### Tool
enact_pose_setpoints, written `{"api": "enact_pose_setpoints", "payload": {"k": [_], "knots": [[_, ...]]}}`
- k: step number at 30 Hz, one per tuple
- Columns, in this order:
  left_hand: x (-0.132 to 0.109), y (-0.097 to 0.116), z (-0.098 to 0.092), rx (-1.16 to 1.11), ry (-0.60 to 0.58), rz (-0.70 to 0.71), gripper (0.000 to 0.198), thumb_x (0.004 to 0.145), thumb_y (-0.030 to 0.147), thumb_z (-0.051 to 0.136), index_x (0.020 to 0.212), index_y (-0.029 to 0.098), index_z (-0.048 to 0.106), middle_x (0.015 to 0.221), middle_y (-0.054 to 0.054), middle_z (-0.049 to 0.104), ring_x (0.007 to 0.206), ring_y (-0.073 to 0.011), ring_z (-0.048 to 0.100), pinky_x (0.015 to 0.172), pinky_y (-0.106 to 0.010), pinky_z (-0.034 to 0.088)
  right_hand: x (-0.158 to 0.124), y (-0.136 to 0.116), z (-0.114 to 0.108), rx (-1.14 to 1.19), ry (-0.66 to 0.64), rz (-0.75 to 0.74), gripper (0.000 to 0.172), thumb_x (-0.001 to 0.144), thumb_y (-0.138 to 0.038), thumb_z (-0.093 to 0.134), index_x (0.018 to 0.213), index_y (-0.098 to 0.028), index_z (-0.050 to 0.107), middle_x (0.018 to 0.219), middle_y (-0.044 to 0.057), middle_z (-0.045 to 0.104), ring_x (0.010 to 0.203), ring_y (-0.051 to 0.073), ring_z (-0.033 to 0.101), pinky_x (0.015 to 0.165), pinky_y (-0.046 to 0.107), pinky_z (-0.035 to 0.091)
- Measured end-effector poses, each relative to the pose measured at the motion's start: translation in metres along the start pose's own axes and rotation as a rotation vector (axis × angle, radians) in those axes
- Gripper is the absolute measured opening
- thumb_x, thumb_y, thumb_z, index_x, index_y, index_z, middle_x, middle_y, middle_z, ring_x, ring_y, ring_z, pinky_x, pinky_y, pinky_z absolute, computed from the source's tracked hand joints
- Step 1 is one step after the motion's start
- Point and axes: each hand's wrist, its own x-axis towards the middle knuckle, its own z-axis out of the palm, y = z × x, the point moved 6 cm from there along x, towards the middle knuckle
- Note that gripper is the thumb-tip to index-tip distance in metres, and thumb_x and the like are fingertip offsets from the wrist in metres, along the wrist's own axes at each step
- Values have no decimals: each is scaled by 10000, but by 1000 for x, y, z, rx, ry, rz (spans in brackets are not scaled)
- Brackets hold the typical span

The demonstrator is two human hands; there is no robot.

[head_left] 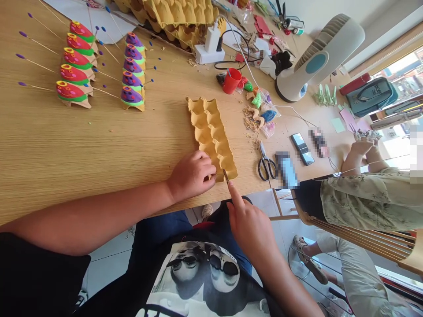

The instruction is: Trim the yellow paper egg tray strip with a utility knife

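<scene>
A yellow cardboard egg carton strip (211,125) with two rows of cups lies near the table's front edge. My left hand (193,174) is closed on its near left corner, fingers curled over the rim. In my right hand (251,220) is a small knife (225,174), the index finger stretched along its back. The blade's tip touches the carton between the nearest cups; the handle is hidden in my palm. Black-handled scissors (264,163) lie to the right of the carton.
Painted carton figures with sticks stand at left, one row red (74,75) and one purple (132,66). A red cup (232,80), power strip (209,53), white fan (317,61) and phone (302,149) are further off. Another person (360,198) sits at right.
</scene>
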Motion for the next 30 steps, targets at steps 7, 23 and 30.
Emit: {"api": "enact_pose_setpoints", "payload": {"k": [7,23,30], "knots": [[-1,1,0,-3,7,-1,196,899,252,596,741,200,701,786,-57,650,1058,-263,564,891,-379,505,1,0,-3,-43,-25,14,601,1037,-279,428,1609,-268,246,892,11,755,708,175,712,529,261,409],[-1,0,0,-21,6,3,202,887,246,612,699,206,675,783,-40,657,1043,-245,570,836,-352,503,0,1,-2,-25,-15,8,590,1041,-268,418,1607,-257,252,886,13,757,700,167,712,524,258,410],[-1,0,0,-4,8,2,216,889,254,611,692,204,684,778,-37,665,1029,-240,578,822,-345,501,-2,-1,-5,-59,-40,11,609,1030,-254,453,1607,-244,257,860,4,749,662,164,694,493,274,359]]}}
